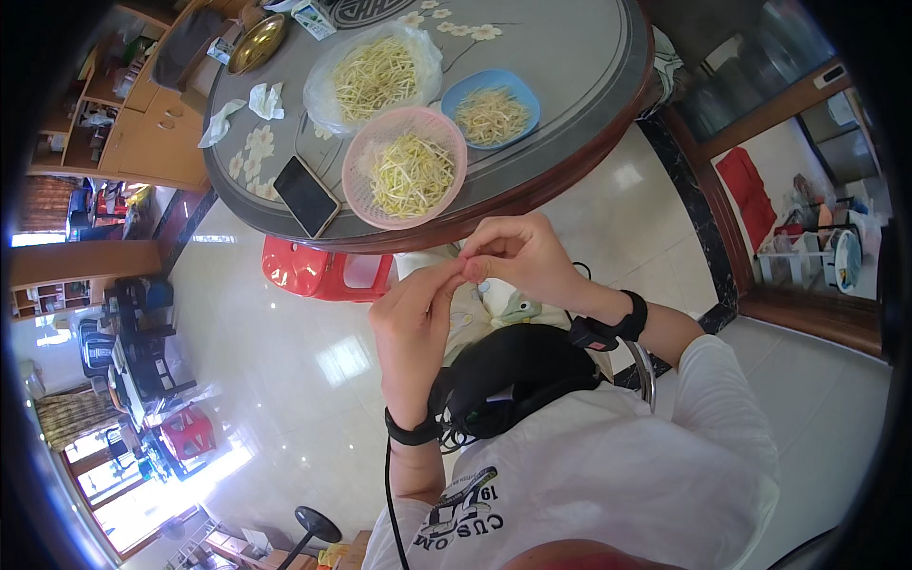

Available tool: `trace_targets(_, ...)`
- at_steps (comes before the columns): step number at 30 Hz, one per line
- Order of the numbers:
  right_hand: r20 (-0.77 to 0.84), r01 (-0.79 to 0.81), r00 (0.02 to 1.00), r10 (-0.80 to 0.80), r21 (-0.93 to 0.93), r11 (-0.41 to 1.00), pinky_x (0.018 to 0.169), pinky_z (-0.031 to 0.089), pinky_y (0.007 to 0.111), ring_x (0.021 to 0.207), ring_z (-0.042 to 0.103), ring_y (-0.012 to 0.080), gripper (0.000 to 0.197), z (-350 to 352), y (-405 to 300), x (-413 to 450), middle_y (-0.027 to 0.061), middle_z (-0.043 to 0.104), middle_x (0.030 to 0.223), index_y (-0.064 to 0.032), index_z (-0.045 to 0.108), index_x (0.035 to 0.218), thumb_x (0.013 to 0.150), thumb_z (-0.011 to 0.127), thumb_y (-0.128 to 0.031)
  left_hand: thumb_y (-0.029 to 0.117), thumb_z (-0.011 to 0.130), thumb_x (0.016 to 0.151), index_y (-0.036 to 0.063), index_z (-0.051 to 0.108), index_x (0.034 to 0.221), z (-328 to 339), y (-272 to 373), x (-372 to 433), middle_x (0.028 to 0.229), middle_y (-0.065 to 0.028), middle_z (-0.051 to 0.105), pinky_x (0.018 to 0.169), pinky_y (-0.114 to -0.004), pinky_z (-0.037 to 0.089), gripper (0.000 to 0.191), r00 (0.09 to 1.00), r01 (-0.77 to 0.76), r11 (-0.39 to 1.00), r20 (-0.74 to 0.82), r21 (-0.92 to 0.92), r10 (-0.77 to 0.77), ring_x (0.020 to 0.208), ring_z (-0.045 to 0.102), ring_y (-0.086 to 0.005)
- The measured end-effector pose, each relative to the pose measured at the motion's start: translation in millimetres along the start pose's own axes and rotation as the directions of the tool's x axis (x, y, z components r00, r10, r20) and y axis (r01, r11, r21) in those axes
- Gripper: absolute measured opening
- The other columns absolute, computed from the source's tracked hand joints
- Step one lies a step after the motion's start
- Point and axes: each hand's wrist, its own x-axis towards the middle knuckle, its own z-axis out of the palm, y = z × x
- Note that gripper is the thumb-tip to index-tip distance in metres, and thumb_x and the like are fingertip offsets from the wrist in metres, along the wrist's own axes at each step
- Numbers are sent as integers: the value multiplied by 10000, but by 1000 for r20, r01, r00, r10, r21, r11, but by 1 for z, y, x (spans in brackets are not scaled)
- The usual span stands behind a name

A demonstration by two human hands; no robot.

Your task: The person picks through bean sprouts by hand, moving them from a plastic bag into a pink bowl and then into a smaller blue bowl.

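Note:
My left hand [420,313] and my right hand [527,260] meet at the fingertips in front of the table edge, over my lap. Both have thumb and forefinger pinched together; whatever may lie between them is too small to make out. Just beyond them, a pink plastic colander [356,178] holds a heap of yellow-headed bean sprouts [413,174]. To its right, a blue plastic bowl [531,107] contains thin, brownish sprout bits [491,117]. Behind the colander, a clear plastic bag [317,89] lies spread with more bean sprouts [374,78] on it.
The round dark table [570,64] also bears a smartphone [306,196], crumpled tissues [266,101], a golden metal bowl [258,45] and a small carton [313,19]. A red plastic stool [299,271] stands under the table's near edge. A black cable [390,484] runs from my left wristband.

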Motion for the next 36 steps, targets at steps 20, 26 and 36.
trace_targets(20, 519, 697, 712, -473, -605, 385, 662, 549, 335, 818, 687, 236, 300, -10, -24, 11, 111, 679, 1019, 31, 688, 1140, 849, 681, -46, -107, 746, 811, -37, 633, 887, -2, -28, 3, 868, -130, 731, 734, -275, 589, 153, 969, 246, 775, 127, -581, -213, 802, 743, -187)
trace_targets(26, 568, 700, 714, -409, -579, 417, 588, 530, 320, 760, 685, 213, 239, -10, -17, 12, 85, 686, 997, 12, 708, 1063, 833, 698, -54, -36, 830, 746, 14, 615, 821, -13, -49, 3, 782, -73, 722, 639, -232, 525, 233, 923, 353, 786, 326, -508, -204, 730, 715, -121)
trace_targets(36, 646, 803, 595, -478, -507, 314, 562, 520, 310, 733, 669, 187, 144, 6, -32, 35, 32, 678, 882, -59, 721, 922, 782, 734, -88, 0, 849, 724, -11, 649, 787, -30, -48, 4, 724, -38, 676, 616, -253, 498, 211, 968, 177, 887, 239, -427, -78, 635, 634, -128)
